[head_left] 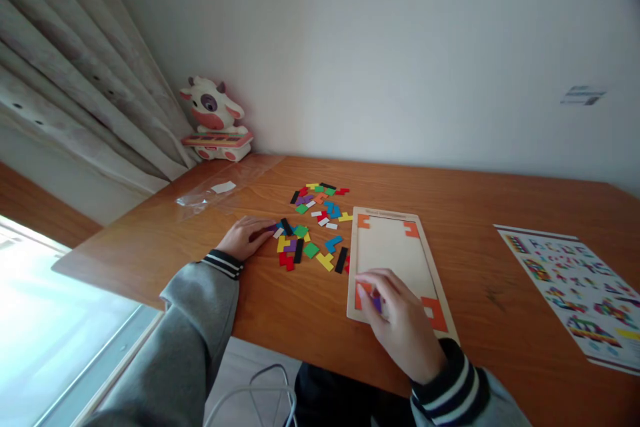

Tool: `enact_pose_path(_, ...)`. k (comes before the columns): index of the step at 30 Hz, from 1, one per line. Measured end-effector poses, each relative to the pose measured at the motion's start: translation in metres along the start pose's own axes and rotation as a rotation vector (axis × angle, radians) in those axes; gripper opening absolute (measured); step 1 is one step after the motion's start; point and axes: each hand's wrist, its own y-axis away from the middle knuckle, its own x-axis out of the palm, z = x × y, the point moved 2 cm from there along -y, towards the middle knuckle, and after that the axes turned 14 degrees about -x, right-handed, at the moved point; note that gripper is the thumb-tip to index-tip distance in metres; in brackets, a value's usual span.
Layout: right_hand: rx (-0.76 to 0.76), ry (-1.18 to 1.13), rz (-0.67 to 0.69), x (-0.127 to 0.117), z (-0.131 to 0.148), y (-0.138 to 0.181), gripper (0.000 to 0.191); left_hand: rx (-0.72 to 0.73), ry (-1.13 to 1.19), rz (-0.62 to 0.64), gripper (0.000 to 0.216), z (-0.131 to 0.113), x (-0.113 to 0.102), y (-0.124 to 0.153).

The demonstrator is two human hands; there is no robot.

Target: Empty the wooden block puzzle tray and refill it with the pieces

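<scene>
The left hand (245, 240), fingers bent, reached the left fringe of the coloured pieces (311, 251) on the wooden surface (475, 233); I couldn't tell whether it gripped one. Right of them, the board (390, 253) lay by the surface's near edge, orange pieces (412, 229) in its corners. Over its near left corner curved the right hand (400, 320), a purple piece (377, 304) showing within its curl, clasped or loose I couldn't tell. Farther right lay a printed sheet (575, 290).

Pieces (311, 251) crowd left of board (387, 247); room lies right.
</scene>
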Motion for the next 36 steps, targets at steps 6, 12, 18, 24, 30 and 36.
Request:
enact_pose_path(6,-0.040,-0.018,0.276,0.064,0.019,-0.081,0.012,-0.004,0.027,-0.022,0.029,0.001,0.002,0.000)
enact_pose_path(12,0.008,0.041,0.407,0.110,0.015,-0.112,0.021,-0.036,0.093,-0.036,0.032,-0.001,-0.001,0.001)
enact_pose_path(18,0.198,-0.121,0.328,0.118,0.002,-0.114,0.036,-0.044,0.135,-0.073,0.032,-0.009,-0.004,0.002)
enact_pose_path(24,0.315,-0.200,0.292,0.118,0.000,-0.114,0.042,0.029,0.186,-0.124,0.023,-0.015,-0.003,0.002)
enact_pose_path(30,0.249,-0.292,0.223,0.126,-0.001,-0.111,0.035,0.014,0.211,-0.182,0.020,-0.020,-0.004,0.003)
enact_pose_path(36,0.123,-0.351,0.077,0.100,0.004,-0.108,0.019,-0.042,0.219,-0.300,0.016,-0.037,-0.004,0.003)
